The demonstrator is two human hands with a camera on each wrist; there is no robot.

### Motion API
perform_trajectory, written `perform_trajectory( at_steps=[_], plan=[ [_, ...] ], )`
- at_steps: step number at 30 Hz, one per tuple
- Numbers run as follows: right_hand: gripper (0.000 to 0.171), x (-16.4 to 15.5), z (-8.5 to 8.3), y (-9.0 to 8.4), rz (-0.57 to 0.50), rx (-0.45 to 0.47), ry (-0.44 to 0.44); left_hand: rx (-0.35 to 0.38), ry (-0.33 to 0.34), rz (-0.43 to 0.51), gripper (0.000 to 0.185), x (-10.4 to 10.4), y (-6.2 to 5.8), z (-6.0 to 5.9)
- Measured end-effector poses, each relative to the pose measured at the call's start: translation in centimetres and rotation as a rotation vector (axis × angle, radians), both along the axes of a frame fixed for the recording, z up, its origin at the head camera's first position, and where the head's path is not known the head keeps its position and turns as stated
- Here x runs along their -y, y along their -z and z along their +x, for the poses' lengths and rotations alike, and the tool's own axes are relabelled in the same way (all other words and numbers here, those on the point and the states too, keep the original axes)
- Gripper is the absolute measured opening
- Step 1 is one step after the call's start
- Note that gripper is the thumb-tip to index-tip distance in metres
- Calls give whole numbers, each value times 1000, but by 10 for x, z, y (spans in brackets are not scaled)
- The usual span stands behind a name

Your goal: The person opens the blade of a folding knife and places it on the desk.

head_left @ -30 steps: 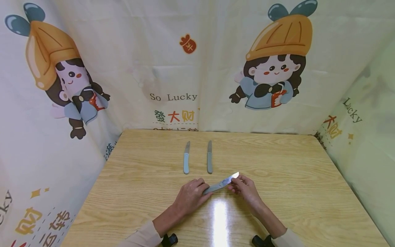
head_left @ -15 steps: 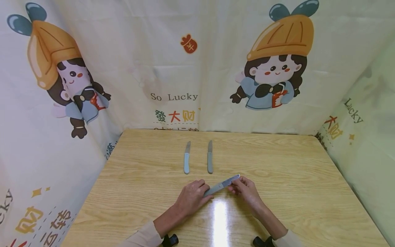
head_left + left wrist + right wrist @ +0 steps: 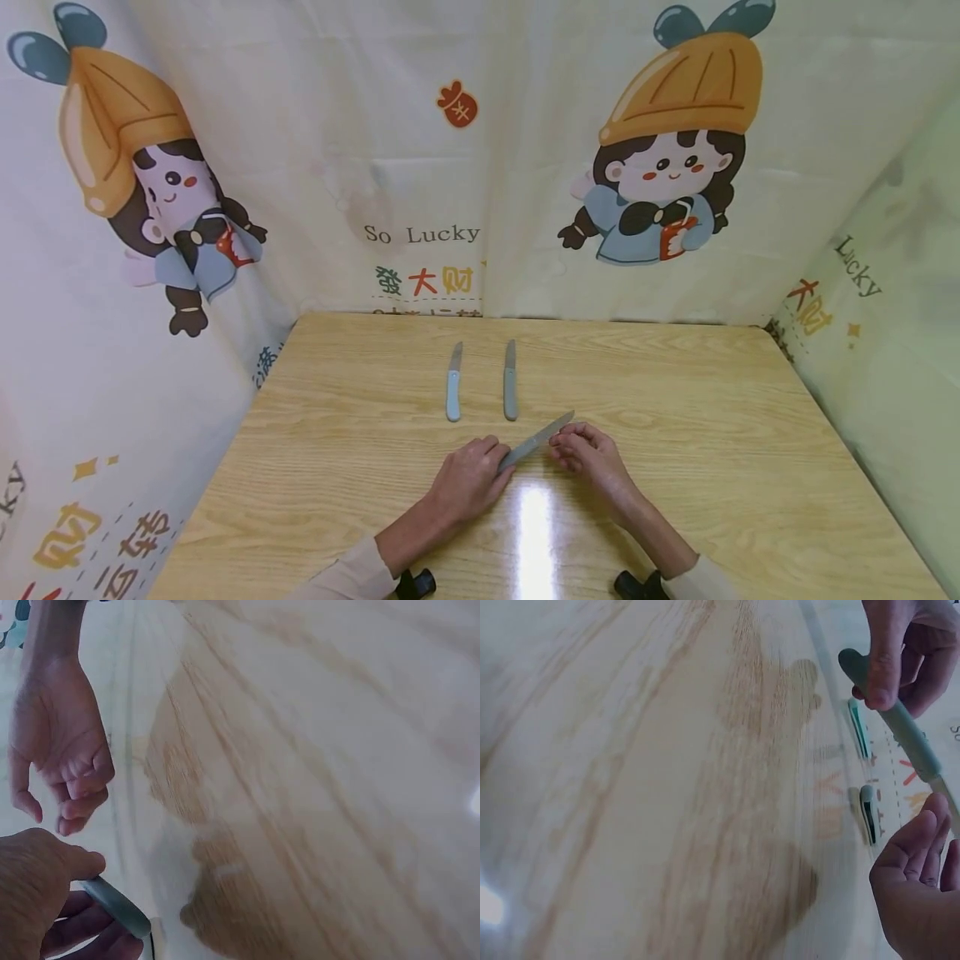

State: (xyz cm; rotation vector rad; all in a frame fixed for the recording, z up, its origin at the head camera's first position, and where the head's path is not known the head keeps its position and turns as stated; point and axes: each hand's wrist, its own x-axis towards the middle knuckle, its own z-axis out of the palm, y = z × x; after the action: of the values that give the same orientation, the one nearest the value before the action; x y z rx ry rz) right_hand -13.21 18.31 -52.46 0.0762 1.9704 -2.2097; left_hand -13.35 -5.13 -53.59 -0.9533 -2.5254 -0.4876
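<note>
Head view: left hand (image 3: 468, 482) gripped the handle of a knife (image 3: 534, 441) at lower centre of the frame, blade angled up-right. Right hand (image 3: 588, 454), fingers loosely curled, sat at the blade; whether it pinched the blade, cannot tell. Two knives (image 3: 481, 381) lay parallel above on the table (image 3: 712, 433). Best done keeping fingertips off the edge and the handle firmly held.
</note>
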Motion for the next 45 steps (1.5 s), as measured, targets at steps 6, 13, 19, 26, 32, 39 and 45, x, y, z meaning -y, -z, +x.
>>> perform_trajectory(
  at_steps=[6, 13, 19, 26, 32, 39, 45],
  plan=[
    [46, 6, 1, 2, 45, -42, -204, 342, 45, 274, 16, -4, -2, 2],
    [53, 25, -2, 3, 47, -60, -249, 727, 97, 642, 19, -8, -5, 5],
    [43, 30, -6, 1, 86, -60, -164, 824, 74, 748, 22, -9, -7, 6],
    [36, 16, -27, -15, 122, -75, -98, 789, 45, 727, 31, -4, -5, 6],
    [39, -1, -63, -27, 285, -95, -64, 761, 59, 660, 21, 0, -4, 8],
    [31, -11, -98, -26, 494, -133, -46, 745, 114, 641, 19, -1, -3, 11],
    [28, -11, -110, -23, 608, -154, -48, 749, 124, 634, 19, 0, -3, 12]
  ],
)
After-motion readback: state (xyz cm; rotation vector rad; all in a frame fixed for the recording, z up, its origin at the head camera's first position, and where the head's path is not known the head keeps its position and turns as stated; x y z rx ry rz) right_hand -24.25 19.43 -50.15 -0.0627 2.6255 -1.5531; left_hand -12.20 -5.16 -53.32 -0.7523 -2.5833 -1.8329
